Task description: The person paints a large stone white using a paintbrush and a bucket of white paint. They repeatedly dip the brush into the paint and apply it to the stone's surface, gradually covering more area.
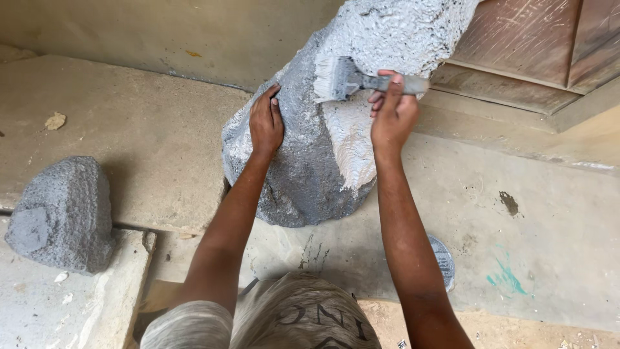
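Paint tin [444, 262] behind right forearm

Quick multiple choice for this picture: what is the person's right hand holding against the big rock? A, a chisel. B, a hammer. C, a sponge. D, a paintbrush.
D: the right hand grips a paintbrush with pale bristles pressed on the big rock, while the left hand rests flat on the rock's side.

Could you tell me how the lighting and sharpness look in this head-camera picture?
Head view: soft, even daylight with no glare; a faint shadow lies right of the small grey rock; the right hand and paintbrush look sharp, as does the left hand on the big rock.
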Demonstrator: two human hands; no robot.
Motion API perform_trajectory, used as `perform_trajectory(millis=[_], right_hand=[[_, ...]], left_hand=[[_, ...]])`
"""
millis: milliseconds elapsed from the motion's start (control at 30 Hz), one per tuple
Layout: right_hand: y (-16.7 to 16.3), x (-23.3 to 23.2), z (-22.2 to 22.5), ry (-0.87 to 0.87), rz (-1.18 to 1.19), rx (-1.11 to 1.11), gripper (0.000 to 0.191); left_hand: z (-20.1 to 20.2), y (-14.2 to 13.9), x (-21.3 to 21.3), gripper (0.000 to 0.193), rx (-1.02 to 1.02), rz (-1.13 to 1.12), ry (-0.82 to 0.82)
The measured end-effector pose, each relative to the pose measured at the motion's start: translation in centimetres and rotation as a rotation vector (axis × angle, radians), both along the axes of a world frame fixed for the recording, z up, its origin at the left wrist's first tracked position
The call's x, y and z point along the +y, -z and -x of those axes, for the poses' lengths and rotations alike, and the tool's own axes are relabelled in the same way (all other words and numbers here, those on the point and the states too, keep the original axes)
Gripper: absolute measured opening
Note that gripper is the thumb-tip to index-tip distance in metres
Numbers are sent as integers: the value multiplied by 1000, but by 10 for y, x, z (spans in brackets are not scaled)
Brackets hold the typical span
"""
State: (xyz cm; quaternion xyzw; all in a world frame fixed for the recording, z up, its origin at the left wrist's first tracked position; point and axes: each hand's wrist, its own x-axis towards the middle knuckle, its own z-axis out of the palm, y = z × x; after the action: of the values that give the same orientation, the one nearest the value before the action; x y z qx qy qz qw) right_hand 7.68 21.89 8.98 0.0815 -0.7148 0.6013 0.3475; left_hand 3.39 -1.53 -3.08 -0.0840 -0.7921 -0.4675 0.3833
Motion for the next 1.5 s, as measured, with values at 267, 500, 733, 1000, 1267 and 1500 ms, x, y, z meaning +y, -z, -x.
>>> perform_trajectory(millis=[267,500,733,1000,1267,1500], right_hand=[[26,-9,3,214,-161,126,42],[41,-21,-18,256,-79,115,40],[55,-23,-29,207,56,59,39],[75,-20,-42,160,-12,114,37],[82,-14,-57,129,-12,15,33],[75,-7,-62,173,0,-32,35]], left_hand=[[6,3,3,28,19,-21,-8],[9,-3,4,28,-20,-19,-1],[6,2,3,32,-63,-19,0],[4,3,-2,31,-40,-13,-6],[1,4,-5,35,-61,0,-35],[-2,2,-10,37,-9,15,-36]])
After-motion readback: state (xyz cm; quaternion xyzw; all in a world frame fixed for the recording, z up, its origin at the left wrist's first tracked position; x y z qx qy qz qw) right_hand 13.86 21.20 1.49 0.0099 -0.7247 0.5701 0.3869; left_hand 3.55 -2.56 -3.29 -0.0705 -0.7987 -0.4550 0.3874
